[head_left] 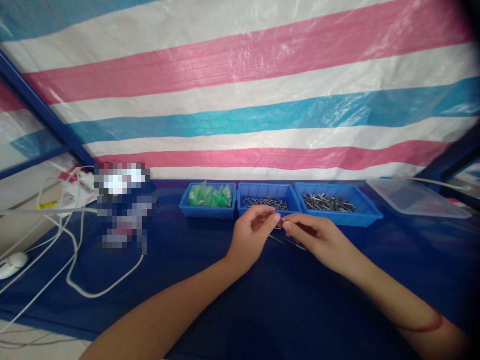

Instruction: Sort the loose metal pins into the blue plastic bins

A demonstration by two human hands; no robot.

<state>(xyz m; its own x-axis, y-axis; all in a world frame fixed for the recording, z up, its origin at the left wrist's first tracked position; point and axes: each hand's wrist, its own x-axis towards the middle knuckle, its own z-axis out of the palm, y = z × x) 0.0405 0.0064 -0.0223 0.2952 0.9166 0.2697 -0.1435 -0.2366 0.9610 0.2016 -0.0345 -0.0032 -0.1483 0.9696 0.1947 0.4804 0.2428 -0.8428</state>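
My left hand (252, 227) and my right hand (318, 237) meet in front of the middle blue bin (268, 189), thumbs and fingertips pinched close together. Between the fingertips shows a small metal piece (283, 219), mostly covered by the fingers; its exact kind is too small to make out. Below the hands lie a few thin metal rods (276, 240) on the dark blue tabletop (270, 300). Loose nail-like metal pins (264, 203) fill part of the middle bin, just behind my fingers.
The left blue bin (210, 212) holds green plastic packets (210, 195). Many dark metal pins (330, 203) fill the right blue bin (360, 217). A clear plastic lid (416, 197) lies at the far right. White cables (80, 240) and a mouse (14, 264) are on the left.
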